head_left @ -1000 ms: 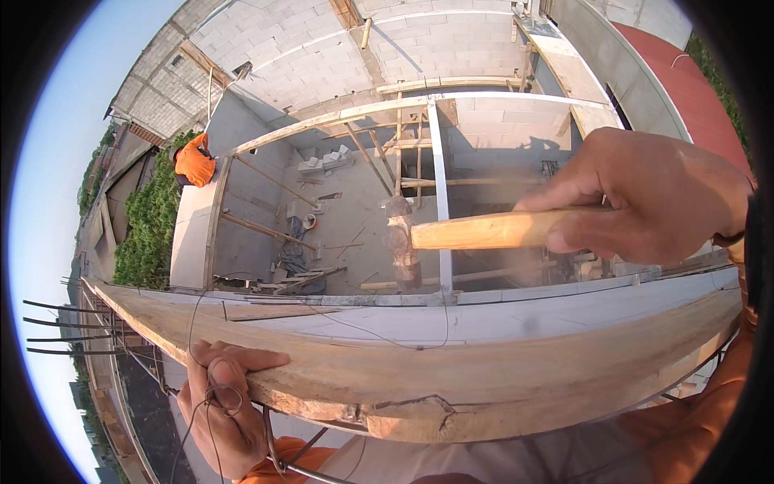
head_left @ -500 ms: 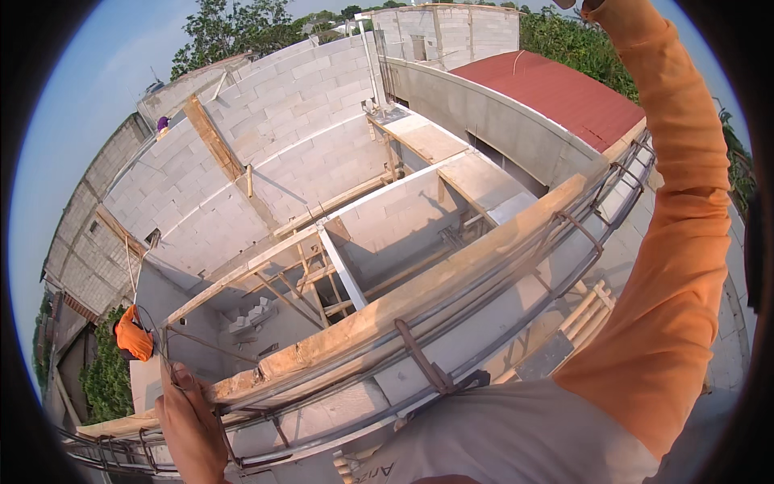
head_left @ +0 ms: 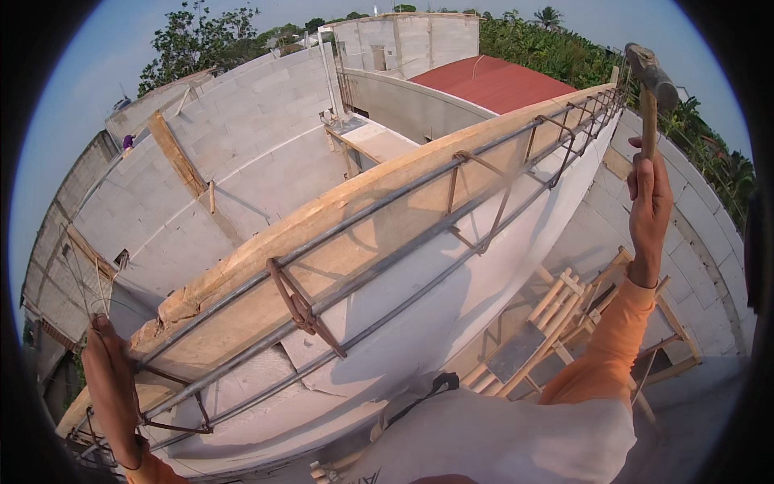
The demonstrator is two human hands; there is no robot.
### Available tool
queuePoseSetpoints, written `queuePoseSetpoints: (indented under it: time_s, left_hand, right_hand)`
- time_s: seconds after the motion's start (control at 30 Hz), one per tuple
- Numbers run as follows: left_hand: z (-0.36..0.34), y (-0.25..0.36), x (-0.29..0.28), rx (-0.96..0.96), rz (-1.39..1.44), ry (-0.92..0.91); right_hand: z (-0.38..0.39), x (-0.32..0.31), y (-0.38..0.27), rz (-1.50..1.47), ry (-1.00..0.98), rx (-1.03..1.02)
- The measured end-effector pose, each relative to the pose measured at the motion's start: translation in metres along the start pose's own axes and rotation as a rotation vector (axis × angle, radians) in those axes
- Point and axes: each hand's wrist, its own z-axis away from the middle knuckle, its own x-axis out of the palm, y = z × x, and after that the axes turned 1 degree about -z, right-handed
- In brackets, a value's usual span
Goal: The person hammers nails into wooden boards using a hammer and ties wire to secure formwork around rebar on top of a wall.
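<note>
While the right hand (head_left: 650,211) is raised high at arm's length, its fingers (head_left: 637,189) are wrapped fully closed around the pale wooden handle of a steel-headed hammer (head_left: 650,79), the head standing above the fingers against the sky.

Item, left hand (head_left: 113,385): low at the near end of the work, fingers curled over the end of the long rough wooden formwork plank (head_left: 339,242); how tightly they close cannot be told, as only the back of the hand shows.

Item, rusty steel rebar cage with bent stirrups (head_left: 302,306): lies along the inner face of the plank, running away from the left fingers toward the hammer.

Item, grey block wall top (head_left: 403,323): beneath the cage, just past the left fingers.

Item, wooden ladder-like frame (head_left: 548,323): below the right forearm in its orange sleeve (head_left: 609,347).

Step judged in hand: the upswing of a blow, plank steadied by the left hand. A next move would call for a straight fall onto the plank, well apart from the left fingers and off the bars.
</note>
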Motion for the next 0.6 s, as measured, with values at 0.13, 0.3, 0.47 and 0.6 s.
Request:
queuePoseSetpoints:
  time_s: [0.13,0.3,0.47,0.6]
  left_hand:
    - [-0.009,-0.045,0.009,0.170,-0.063,0.015]
    - [-0.035,-0.124,0.005,0.201,0.404,-0.042]
    - [-0.056,-0.157,-0.002,0.177,0.884,-0.241]
    - [-0.049,-0.103,0.011,0.133,0.598,-0.056]
  right_hand:
    - [0.082,-0.042,0.048,0.103,0.075,0.046]
    - [0.121,-0.059,0.099,0.060,-0.001,0.114]
    - [0.104,-0.042,0.095,0.106,-0.176,-0.090]
    - [0.082,-0.024,0.079,0.242,-0.243,-0.222]
